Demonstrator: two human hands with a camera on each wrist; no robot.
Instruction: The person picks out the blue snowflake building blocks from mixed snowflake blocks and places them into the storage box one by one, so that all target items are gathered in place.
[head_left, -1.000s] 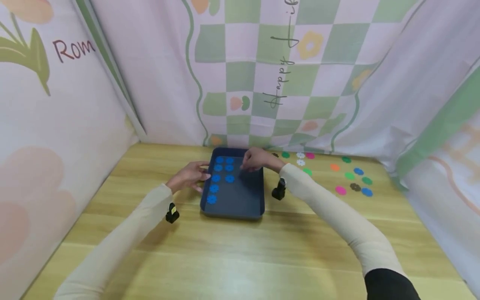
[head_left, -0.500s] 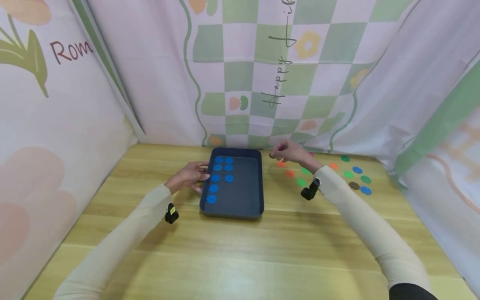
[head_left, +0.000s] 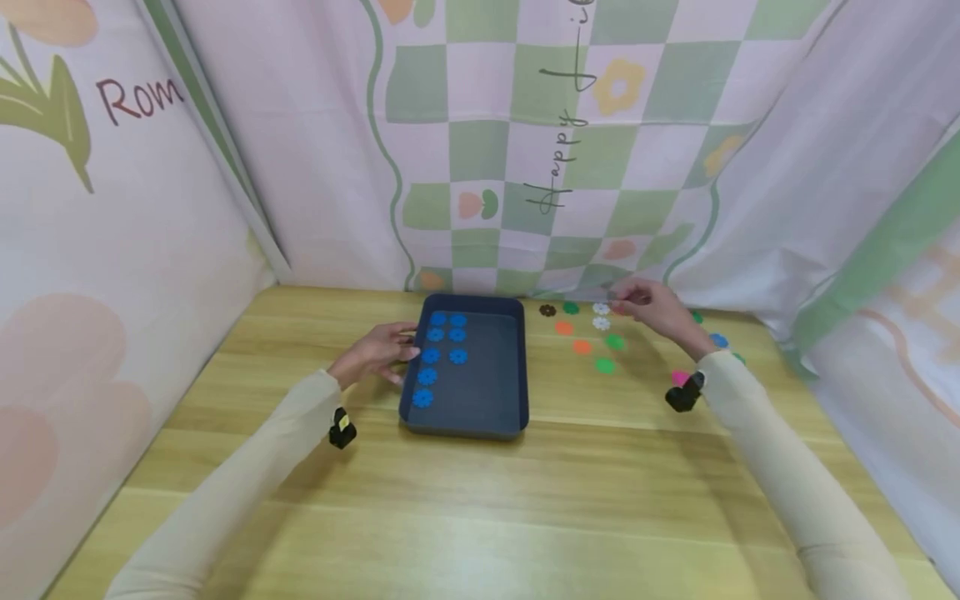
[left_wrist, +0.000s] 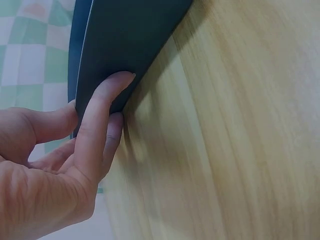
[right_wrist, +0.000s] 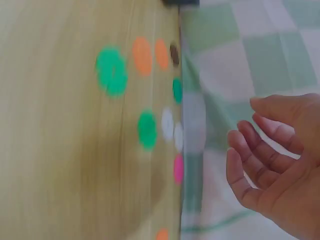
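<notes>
1. Seven blue flower-shaped pieces (head_left: 437, 350) are seen lying in two columns along the left part of the dark blue tray (head_left: 487, 400), which sits on the wooden table (head_left: 480, 500) near the back.
2. The tray's left wall is touched by the left hand (head_left: 373, 353); in the left wrist view the fingers (left_wrist: 97, 127) are pressed nearly straight against the outer wall, nothing being gripped.
3. The right hand (head_left: 654, 308) is held above the table well right of the tray, over a scatter of loose flower pieces. Its fingers (right_wrist: 260, 155) are relaxed and slightly bent in the right wrist view, and nothing is held.
4. Just beside the right hand's fingertips, two white pieces (head_left: 601, 316) are noted, with a pink piece (right_wrist: 178, 169) next to them in the wrist view.
5. Left of these lie a brown piece (head_left: 547, 310), a dark green piece (head_left: 571, 308), two orange pieces (head_left: 573, 337) and two bright green pieces (head_left: 610, 353).
6. Further pieces are partly hidden behind the right wrist; a blue one (head_left: 718, 340) shows there.
7. A checked curtain (head_left: 525, 150) hangs behind the table.
</notes>
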